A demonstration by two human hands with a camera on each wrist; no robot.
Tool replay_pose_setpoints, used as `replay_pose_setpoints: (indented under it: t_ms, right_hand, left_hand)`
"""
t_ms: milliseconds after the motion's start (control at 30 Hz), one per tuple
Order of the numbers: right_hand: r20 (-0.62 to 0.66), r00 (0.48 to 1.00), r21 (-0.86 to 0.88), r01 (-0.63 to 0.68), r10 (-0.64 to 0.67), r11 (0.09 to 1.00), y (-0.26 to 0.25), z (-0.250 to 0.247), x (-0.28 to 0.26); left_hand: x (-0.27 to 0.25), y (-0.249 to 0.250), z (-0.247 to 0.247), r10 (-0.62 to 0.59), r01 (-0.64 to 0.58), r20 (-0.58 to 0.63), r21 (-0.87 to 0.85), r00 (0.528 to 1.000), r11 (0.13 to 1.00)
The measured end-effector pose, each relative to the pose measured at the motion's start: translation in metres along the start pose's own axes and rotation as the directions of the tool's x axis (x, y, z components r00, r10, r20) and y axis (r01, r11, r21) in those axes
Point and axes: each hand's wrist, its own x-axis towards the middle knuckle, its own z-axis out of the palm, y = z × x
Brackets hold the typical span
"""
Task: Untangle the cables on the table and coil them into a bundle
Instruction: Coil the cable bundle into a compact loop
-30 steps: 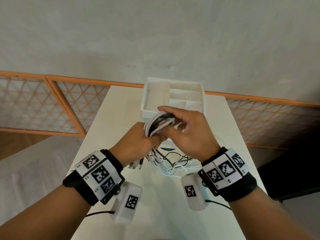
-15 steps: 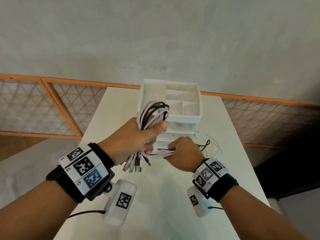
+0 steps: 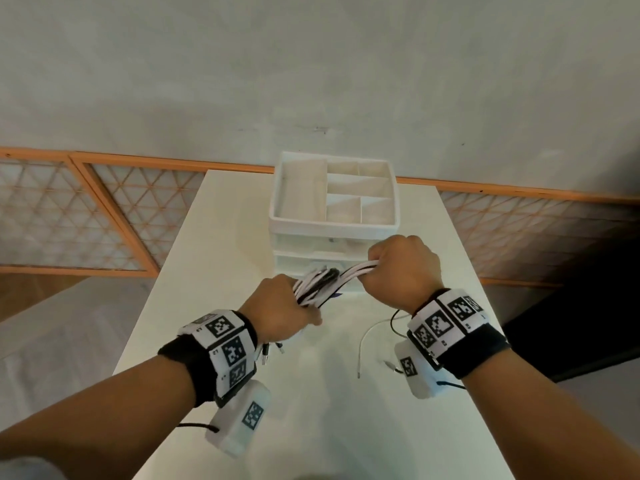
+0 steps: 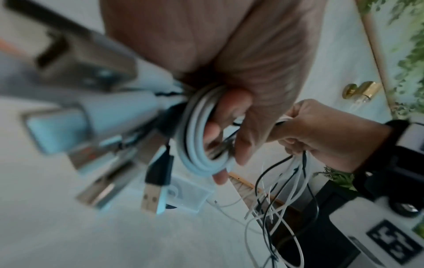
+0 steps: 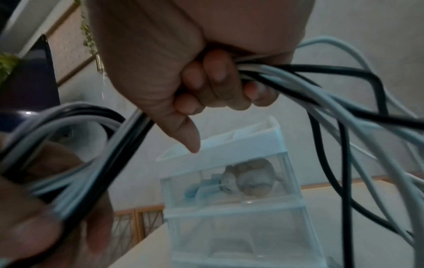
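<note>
The left hand was closed in a fist around the coil of cables, white ones and a few black ones together, held above the table at about 7 o'clock from the drawer organizer. In the left wrist view the loops passed around the fingers, and several USB plugs hung free below the fist. The right hand, at 3 o'clock from the left one, was also closed tightly, with its fingers curled around the same group of strands. Between the two fists the strands ran nearly straight. Beyond the right hand, the loose tails hung down, and some thin ends lay on the table at about 6 o'clock from that hand.

By my judgement the untangling was mostly done, because the strands ran side by side and I could see no knot, although the parts inside the fists were hidden. Several turns were already in the coil. What remained, it seemed, was to wind the hanging tails onto the loops and to put the finished bundle down.
</note>
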Motion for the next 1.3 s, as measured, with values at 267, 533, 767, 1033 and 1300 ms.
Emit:
replay_pose_setpoints:
  t_ms: [267, 533, 767, 1033, 1300]
  right_hand:
    - [0.166, 0.964, 0.477, 0.104, -0.205, 0.873, 0.033, -0.011, 0.003]
    - [-0.312, 0.935, 0.607, 0.332, -0.167, 0.722, -0.009, 0.014, -0.002]
    - [-0.406, 0.823, 0.444, 0.558, -0.397, 0.701, -0.053, 0.037, -0.025]
    - [-0.350, 0.810, 0.544, 0.584, -0.470, 0.603, -0.045, 0.014, -0.033]
    - [-0.280, 0.802, 0.311, 0.595, -0.527, 0.741, -0.039, -0.024, -0.004]
  left_hand:
    - [0.011, -0.005, -0.030, -0.144, 0.038, -0.114, -0.643, 0.983, 0.765]
    - [0.002, 0.021, -0.019, -0.020, 0.008, -0.011, -0.646, 1.000, 0.764]
    - [-0.005, 0.046, -0.019, 0.123, -0.050, 0.050, -0.713, 0.991, 0.699]
    - [-0.004, 0.039, -0.035, 0.044, -0.066, -0.049, -0.784, 0.998, 0.617]
    - [-0.013, 0.039, -0.032, 0.151, -0.140, -0.021, -0.528, 0.988, 0.838]
